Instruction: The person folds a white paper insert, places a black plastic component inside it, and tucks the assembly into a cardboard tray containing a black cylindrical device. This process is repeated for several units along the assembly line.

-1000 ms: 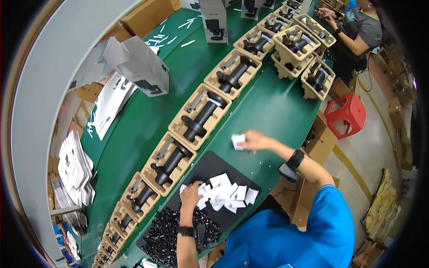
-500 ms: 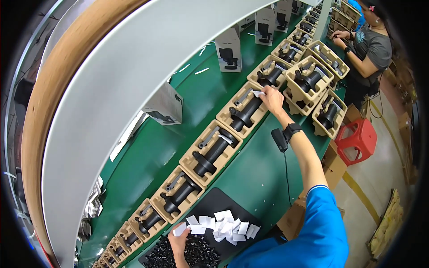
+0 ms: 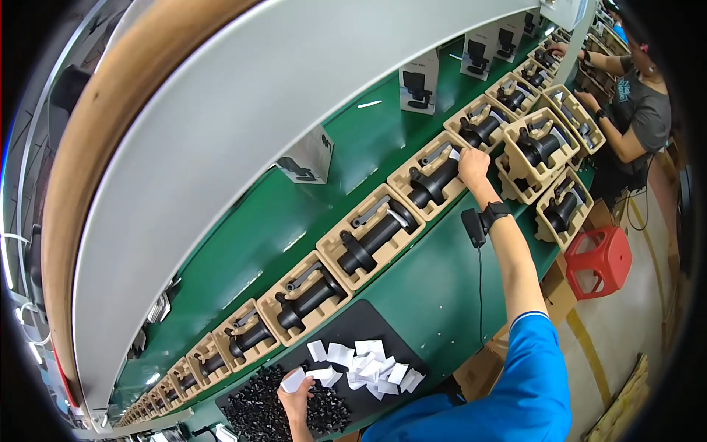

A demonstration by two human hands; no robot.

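Observation:
My right hand (image 3: 474,168) is at the far end of a tan moulded pulp tray (image 3: 399,179), its fingers closed on a small white paper slip (image 3: 454,154). The slip lies against the end of a black cylindrical part (image 3: 436,184) in that tray; the fingertips are partly hidden. Close to me, my left hand (image 3: 295,401) pinches a white folded paper (image 3: 292,381). It is above a heap of small black pieces (image 3: 254,405) on a black mat (image 3: 361,322). Beside it lies a pile of white folded papers (image 3: 375,368).
Similar trays run in a diagonal row along the green table (image 3: 434,272). Stacked trays (image 3: 541,147) stand at the right edge, near a co-worker (image 3: 630,110) and a red stool (image 3: 600,261). Printed boxes (image 3: 418,82) stand beyond the row. A grey curved panel (image 3: 184,169) fills the upper left.
My right hand has brought the white slip down into the tray, against the black part. My left hand still pinches its paper. The co-worker's arm has reached out toward the row.

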